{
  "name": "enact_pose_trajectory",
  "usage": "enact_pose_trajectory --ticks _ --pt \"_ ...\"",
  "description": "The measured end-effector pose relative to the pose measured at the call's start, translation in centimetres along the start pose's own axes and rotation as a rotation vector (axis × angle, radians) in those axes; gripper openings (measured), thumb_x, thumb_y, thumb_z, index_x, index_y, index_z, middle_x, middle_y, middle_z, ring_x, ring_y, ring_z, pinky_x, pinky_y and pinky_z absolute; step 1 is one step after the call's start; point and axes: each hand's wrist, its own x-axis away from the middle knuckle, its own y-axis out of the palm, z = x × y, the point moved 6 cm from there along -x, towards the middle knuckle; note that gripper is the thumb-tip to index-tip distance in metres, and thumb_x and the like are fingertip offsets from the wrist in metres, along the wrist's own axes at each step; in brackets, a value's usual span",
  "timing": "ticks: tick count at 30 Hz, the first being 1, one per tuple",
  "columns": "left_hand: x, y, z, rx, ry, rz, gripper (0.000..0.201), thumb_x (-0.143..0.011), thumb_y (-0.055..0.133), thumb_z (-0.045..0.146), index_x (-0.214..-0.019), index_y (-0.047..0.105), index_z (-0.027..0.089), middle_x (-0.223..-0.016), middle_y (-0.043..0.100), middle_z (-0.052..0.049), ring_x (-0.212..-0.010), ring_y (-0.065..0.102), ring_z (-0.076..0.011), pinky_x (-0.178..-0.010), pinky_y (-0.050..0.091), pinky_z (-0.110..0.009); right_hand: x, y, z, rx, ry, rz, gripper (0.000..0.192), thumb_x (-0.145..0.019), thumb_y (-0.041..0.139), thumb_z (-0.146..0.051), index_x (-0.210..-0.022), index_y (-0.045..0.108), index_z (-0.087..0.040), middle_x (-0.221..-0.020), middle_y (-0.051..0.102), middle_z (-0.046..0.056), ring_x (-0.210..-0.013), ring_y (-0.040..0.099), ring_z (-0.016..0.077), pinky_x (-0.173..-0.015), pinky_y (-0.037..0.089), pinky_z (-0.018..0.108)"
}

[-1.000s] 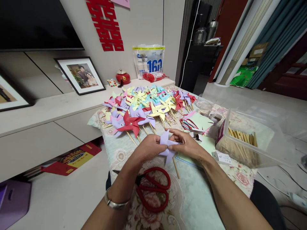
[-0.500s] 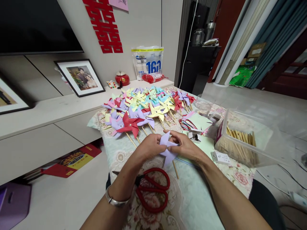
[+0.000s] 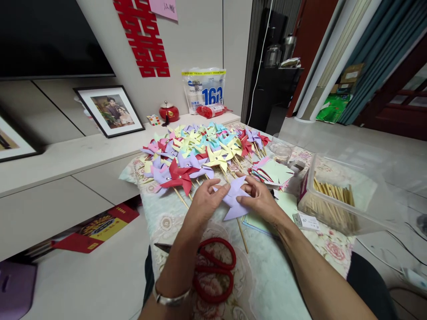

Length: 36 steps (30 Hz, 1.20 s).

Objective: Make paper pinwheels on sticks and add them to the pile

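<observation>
Between my two hands is a purple paper pinwheel (image 3: 235,202), its blades partly folded. My left hand (image 3: 209,200) pinches its left edge between thumb and fingers. On the opposite side my right hand (image 3: 258,200) grips it, the thumb lying on the paper near the middle. A bare wooden stick (image 3: 242,235) lies on the cloth just below the pinwheel. Red-handled scissors (image 3: 215,270) rest under my left forearm, which hides part of them. Finished pinwheels on sticks, among them a red one (image 3: 180,176), are piled beyond my hands.
At the right, a clear plastic box (image 3: 328,218) holds many wooden sticks (image 3: 333,193). Stacked coloured paper sheets (image 3: 273,171) and a small white box (image 3: 306,221) lie nearby. A flowered tablecloth (image 3: 270,275) covers the table, with a white cabinet (image 3: 66,164) along its left and far sides.
The purple pinwheel has turned and risen slightly, showing more of its face. My hands have shifted a little apart around it, with the left thumb moved off its centre.
</observation>
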Motion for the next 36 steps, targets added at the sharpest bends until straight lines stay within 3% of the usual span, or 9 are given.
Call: enact_pose_trajectory --ticks 2,5,9,18,23,27,31,36 --pt "0.7 0.8 -0.9 0.181 -0.062 0.053 0.056 -0.068 0.081 0.046 -0.110 0.067 0.012 -0.095 0.074 -0.009 -0.075 0.067 -0.0184 -0.060 0.048 -0.025 -0.1 -0.2 0.0 -0.050 -0.020 0.044 0.082 -0.068 0.073 -0.021 -0.144 0.042 -0.019 -0.077 0.062 -0.005 -0.064 0.057 0.0136 -0.058 0.041 0.024" --pt "1.4 3.1 -1.8 0.393 -0.070 -0.053 0.048 -0.066 0.083 0.039 -0.102 0.071 0.011 -0.093 0.078 -0.010 -0.077 0.070 -0.0195 -0.070 0.053 -0.028 -0.2 -0.4 -0.1 -0.092 -0.051 0.081 0.081 -0.068 0.073 -0.021 -0.143 0.043 -0.019 -0.077 0.064 -0.005 -0.063 0.058 0.0132 -0.058 0.040 0.024" --pt "1.6 4.4 -2.5 0.495 -0.039 -0.030 0.038 -0.060 0.085 0.028 -0.093 0.076 0.011 -0.090 0.080 -0.009 -0.083 0.073 -0.0236 -0.080 0.055 -0.033 -0.3 -0.3 0.0 -0.097 -0.063 0.082 0.079 -0.069 0.075 -0.022 -0.142 0.044 -0.020 -0.079 0.065 -0.004 -0.065 0.059 0.0136 -0.059 0.041 0.024" --pt "1.3 2.7 -3.6 0.379 -0.018 0.104 0.025 -0.062 0.082 0.025 -0.083 0.078 0.012 -0.078 0.080 -0.006 -0.077 0.073 -0.0230 -0.076 0.055 -0.031 -0.3 0.1 0.4 -0.017 -0.039 0.053 0.059 -0.069 0.077 -0.023 -0.125 0.057 -0.018 -0.075 0.061 -0.005 -0.068 0.058 0.0141 -0.062 0.042 0.025" --pt "1.2 2.1 -4.2 0.413 -0.045 0.071 0.032 -0.063 0.082 0.027 -0.090 0.079 0.010 -0.081 0.080 -0.008 -0.076 0.072 -0.0221 -0.077 0.055 -0.032 -0.5 0.0 0.6 -0.012 -0.047 0.034 0.042 -0.070 0.080 -0.028 -0.107 0.064 -0.018 -0.079 0.067 -0.001 -0.065 0.059 0.0130 -0.061 0.042 0.026" --pt "1.0 1.8 -4.7 0.499 -0.106 0.049 0.032 -0.060 0.083 0.027 -0.088 0.078 0.011 -0.073 0.079 -0.007 -0.068 0.071 -0.0213 -0.072 0.054 -0.031 -0.7 -0.1 1.2 -0.008 -0.037 0.045 0.048 -0.070 0.082 -0.029 -0.114 0.065 -0.019 -0.083 0.070 0.001 -0.065 0.060 0.0135 -0.062 0.045 0.028" --pt "1.1 1.7 -4.7 0.585 -0.144 -0.001 0.026 -0.060 0.082 0.026 -0.082 0.076 0.014 -0.069 0.076 -0.004 -0.066 0.070 -0.0206 -0.068 0.052 -0.029 -0.6 -0.3 0.8 0.051 -0.141 0.075 0.049 -0.070 0.082 -0.027 -0.117 0.069 -0.023 -0.096 0.072 0.004 -0.079 0.064 0.0166 -0.073 0.050 0.032" --pt "1.3 1.1 -4.2 0.604 -0.168 0.017 0.015 -0.060 0.081 0.026 -0.070 0.073 0.018 -0.060 0.071 0.000 -0.058 0.064 -0.0166 -0.058 0.048 -0.025 0.2 -0.3 -1.3 0.233 -0.331 0.025 0.031 -0.080 0.076 -0.023 -0.110 0.077 -0.032 -0.123 0.065 0.006 -0.110 0.061 0.0225 -0.080 0.051 0.034"
